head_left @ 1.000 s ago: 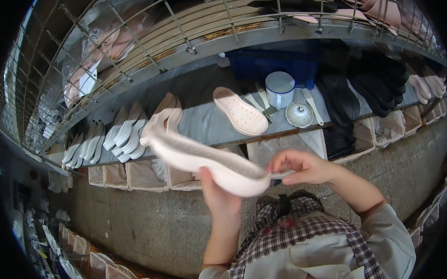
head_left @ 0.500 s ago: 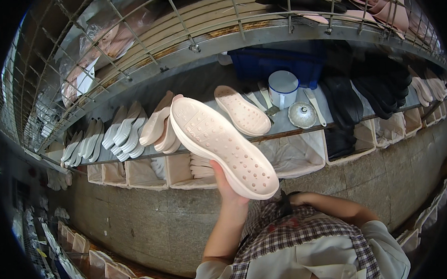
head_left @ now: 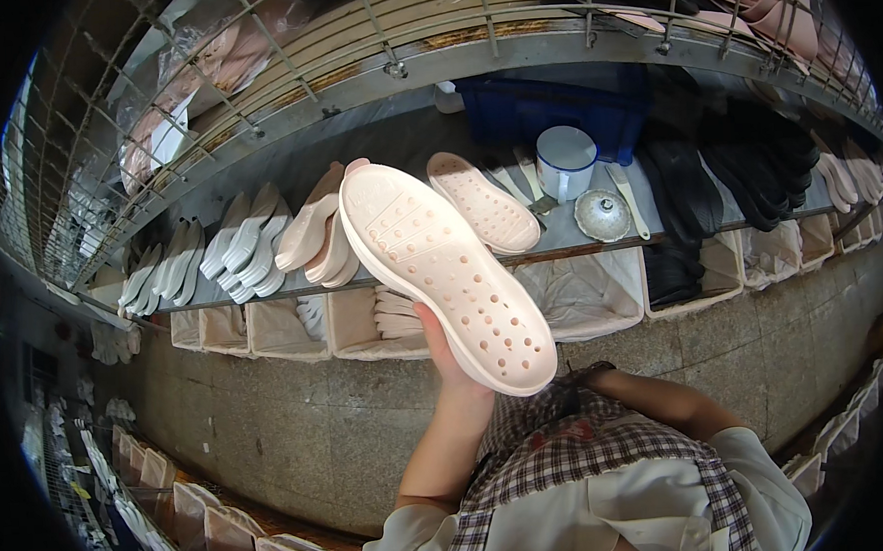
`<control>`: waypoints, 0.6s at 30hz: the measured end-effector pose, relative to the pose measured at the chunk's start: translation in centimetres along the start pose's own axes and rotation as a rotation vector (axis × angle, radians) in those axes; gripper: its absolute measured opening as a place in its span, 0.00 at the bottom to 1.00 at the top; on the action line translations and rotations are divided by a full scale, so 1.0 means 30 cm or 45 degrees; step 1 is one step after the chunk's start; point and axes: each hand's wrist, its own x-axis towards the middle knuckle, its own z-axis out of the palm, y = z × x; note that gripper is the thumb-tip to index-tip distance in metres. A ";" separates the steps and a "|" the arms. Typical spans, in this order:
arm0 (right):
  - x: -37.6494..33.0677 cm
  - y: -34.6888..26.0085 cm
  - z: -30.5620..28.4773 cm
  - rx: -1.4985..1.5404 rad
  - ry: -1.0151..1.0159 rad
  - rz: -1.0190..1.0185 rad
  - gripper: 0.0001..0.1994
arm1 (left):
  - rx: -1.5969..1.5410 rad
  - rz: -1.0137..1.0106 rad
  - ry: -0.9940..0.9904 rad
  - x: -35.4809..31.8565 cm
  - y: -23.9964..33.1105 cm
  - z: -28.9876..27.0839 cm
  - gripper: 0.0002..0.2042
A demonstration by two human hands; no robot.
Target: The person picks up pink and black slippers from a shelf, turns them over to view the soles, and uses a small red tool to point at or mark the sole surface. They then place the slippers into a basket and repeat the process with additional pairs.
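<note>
My left hand [head_left: 447, 359] grips a pale pink shoe sole [head_left: 441, 266] from below, thumb along its near side edge. The sole is tilted, its upper face with rows of round holes and small bumps turned up toward me. My right hand [head_left: 594, 375] rests low by my waist, next to the checked apron [head_left: 606, 436]; its fingers are hidden in shadow. Behind the held sole, a second pink sole [head_left: 486, 207] lies on the workbench [head_left: 396, 140]. To its left, more pink soles [head_left: 308, 222] stand stacked.
A white enamel mug [head_left: 566, 162], a metal lid [head_left: 602, 215] and a white-handled brush [head_left: 627, 200] sit beside a blue crate [head_left: 553, 113]. White soles [head_left: 253, 234] and black soles [head_left: 682, 191] line the bench. Lined bins [head_left: 590, 294] stand below; a wire-mesh shelf [head_left: 393, 66] is above.
The held sole is slightly lower right and turned up a little more. The right hand and forearm have shifted slightly right, and the view has moved a little.
</note>
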 end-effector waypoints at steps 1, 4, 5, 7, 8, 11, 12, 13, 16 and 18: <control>-0.009 -0.009 -0.005 -0.009 0.007 -0.010 0.25 | 0.003 0.010 0.019 0.002 0.000 -0.001 0.37; -0.044 -0.045 -0.030 -0.033 0.039 -0.061 0.25 | -0.082 -0.006 -0.008 0.012 -0.001 -0.003 0.37; -0.058 -0.059 -0.039 -0.046 0.055 -0.081 0.25 | -0.128 -0.022 -0.032 0.016 -0.003 -0.002 0.37; -0.086 -0.091 -0.063 -0.064 0.092 -0.136 0.25 | -0.103 0.023 -0.055 0.018 -0.009 0.006 0.37; -0.101 -0.109 -0.075 -0.074 0.111 -0.167 0.25 | -0.111 0.045 -0.092 0.018 -0.012 0.011 0.37; -0.157 -0.170 -0.120 -0.120 0.155 -0.229 0.24 | -0.354 -0.022 -0.305 0.028 -0.017 0.022 0.35; -0.175 -0.193 -0.139 -0.141 0.163 -0.235 0.24 | -0.397 -0.019 -0.323 0.028 -0.019 0.024 0.36; -0.197 -0.209 -0.158 -0.199 0.109 -0.232 0.24 | -0.548 -0.074 -0.331 0.035 -0.020 0.023 0.35; -0.244 -0.240 -0.212 -0.400 -0.039 -0.321 0.22 | -0.626 -0.116 -0.253 0.042 -0.021 0.010 0.34; -0.258 -0.249 -0.235 -0.600 -0.145 -0.526 0.21 | -0.650 -0.133 -0.292 0.054 -0.027 -0.003 0.33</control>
